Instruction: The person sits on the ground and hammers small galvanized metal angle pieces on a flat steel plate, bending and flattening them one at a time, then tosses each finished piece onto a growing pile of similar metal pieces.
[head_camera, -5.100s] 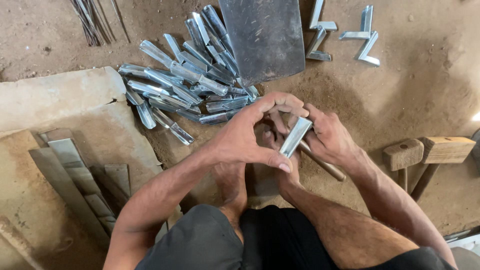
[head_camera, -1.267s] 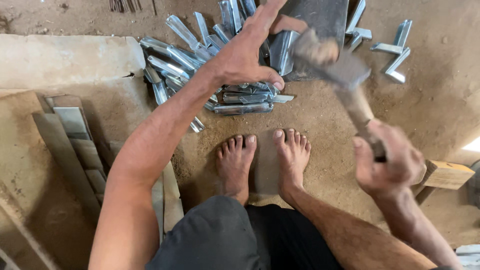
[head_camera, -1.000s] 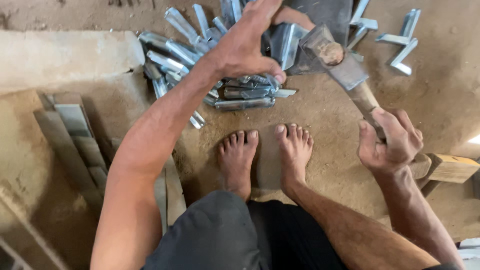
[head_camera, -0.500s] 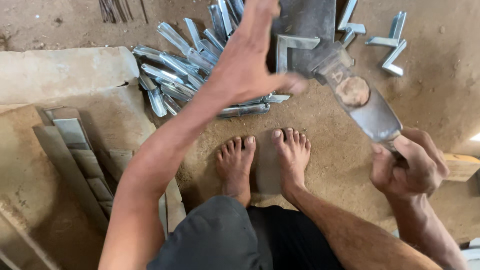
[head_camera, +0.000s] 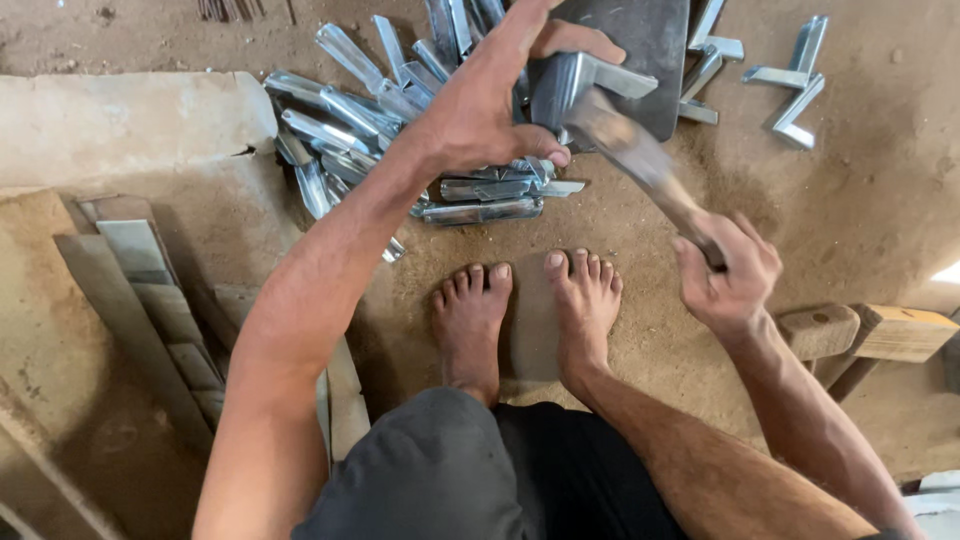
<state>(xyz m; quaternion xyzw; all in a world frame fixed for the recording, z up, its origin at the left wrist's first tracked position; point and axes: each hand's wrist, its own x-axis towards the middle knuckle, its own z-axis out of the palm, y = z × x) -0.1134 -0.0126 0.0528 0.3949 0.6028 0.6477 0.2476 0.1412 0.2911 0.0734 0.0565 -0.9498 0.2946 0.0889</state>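
My left hand (head_camera: 495, 105) grips a bent shiny metal bracket (head_camera: 590, 78) and holds it on a dark steel plate (head_camera: 640, 45) lying on the dirt floor. My right hand (head_camera: 725, 280) is closed around the wooden handle of a hammer (head_camera: 640, 160), whose blurred head is down at the bracket. A pile of several similar metal pieces (head_camera: 380, 110) lies just left of the plate, partly under my left hand. My bare feet (head_camera: 530, 310) rest on the ground below the plate.
A few bent brackets (head_camera: 790, 90) lie to the right of the plate. Two wooden mallets (head_camera: 860, 335) lie at the right. A concrete slab (head_camera: 120, 125) and flat metal strips (head_camera: 150, 300) sit at the left. Thin rods (head_camera: 235, 8) show at the top edge.
The hammer has swung down from its raised position onto the bracket. My right hand moved left and up. My left hand stays on the bracket at the plate.
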